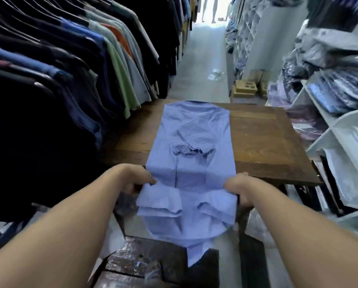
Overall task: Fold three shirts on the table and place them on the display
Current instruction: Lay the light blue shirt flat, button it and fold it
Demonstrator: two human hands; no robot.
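Observation:
A light blue shirt (194, 138) lies lengthwise on the brown wooden table (265, 142), its sides and sleeves folded in to a narrow strip. Its collar end is at the far edge and its hem hangs over the near edge toward me. My left hand (138, 179) pinches the shirt's left edge at the table's near edge. My right hand (239, 186) grips the right edge at the same height, its fingers partly hidden under the cloth.
A long rack of hanging shirts (70, 69) lines the left side. White shelves (340, 129) with bagged, folded shirts stand on the right. Cardboard boxes (245, 88) sit on the floor beyond the table. A plastic-wrapped dark bundle (144, 260) lies below the hem.

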